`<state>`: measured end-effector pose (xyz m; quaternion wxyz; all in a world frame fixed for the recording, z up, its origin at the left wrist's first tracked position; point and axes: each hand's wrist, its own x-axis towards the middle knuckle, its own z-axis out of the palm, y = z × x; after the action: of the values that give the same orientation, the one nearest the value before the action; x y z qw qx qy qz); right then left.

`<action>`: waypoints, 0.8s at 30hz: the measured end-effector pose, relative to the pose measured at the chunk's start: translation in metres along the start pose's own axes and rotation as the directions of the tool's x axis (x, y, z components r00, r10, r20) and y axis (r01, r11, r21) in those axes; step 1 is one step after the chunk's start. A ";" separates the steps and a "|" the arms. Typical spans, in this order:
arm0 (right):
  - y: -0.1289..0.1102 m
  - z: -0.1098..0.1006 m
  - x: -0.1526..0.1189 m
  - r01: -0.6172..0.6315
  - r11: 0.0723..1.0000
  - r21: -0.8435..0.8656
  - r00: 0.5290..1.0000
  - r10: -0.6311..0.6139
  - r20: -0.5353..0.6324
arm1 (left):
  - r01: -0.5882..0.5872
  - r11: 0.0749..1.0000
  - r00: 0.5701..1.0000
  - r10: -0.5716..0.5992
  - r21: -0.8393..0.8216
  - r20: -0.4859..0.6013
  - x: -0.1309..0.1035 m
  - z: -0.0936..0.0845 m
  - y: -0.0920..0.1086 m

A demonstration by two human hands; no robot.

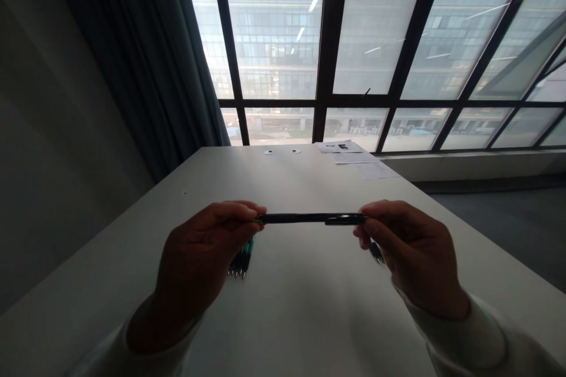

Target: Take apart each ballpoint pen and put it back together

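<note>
A black pen (305, 218) with a clip is held level above the table, stretched between both hands. My left hand (201, 250) pinches its tip end between thumb and fingers. At the clip end, my right hand (413, 247) grips the pen the same way. Several pens (241, 262) with green and dark barrels lie side by side on the table, partly hidden behind my left hand. Behind my right hand, another dark pen-like object (377, 252) shows only in part.
The white table (292, 318) reaches toward a large framed window (274, 23). Printed papers (356, 159) lie at its far right corner. Two round holes with covers (268, 152) sit near the far edge. A dark curtain (145, 53) hangs at the left.
</note>
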<state>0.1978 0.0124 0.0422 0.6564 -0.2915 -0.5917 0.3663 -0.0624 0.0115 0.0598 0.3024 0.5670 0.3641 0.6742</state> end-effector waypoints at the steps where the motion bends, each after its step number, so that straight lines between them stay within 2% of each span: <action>1: -0.001 0.000 0.000 0.004 1.000 0.005 1.000 -0.004 0.005 | 0.011 1.000 1.000 -0.011 -0.006 -0.014 -0.001 0.001 0.002; 7: -0.005 0.001 -0.005 0.035 0.999 0.002 0.999 -0.035 0.015 | 0.020 1.000 0.997 -0.021 -0.010 -0.068 -0.008 0.004 0.015; 16: -0.005 0.006 -0.012 0.099 0.991 -0.085 0.994 -0.103 -0.044 | -0.178 0.978 0.984 0.180 0.107 -0.012 -0.011 -0.002 0.008; 24: -0.007 0.008 -0.011 0.103 0.989 -0.107 0.993 -0.108 -0.048 | -0.186 0.944 0.975 0.213 0.273 -0.069 -0.015 0.000 0.011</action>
<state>0.1907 -0.0012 0.0429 0.6745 -0.3032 -0.6067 0.2918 -0.0597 -0.0073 0.0605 0.1359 0.6028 0.4059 0.6733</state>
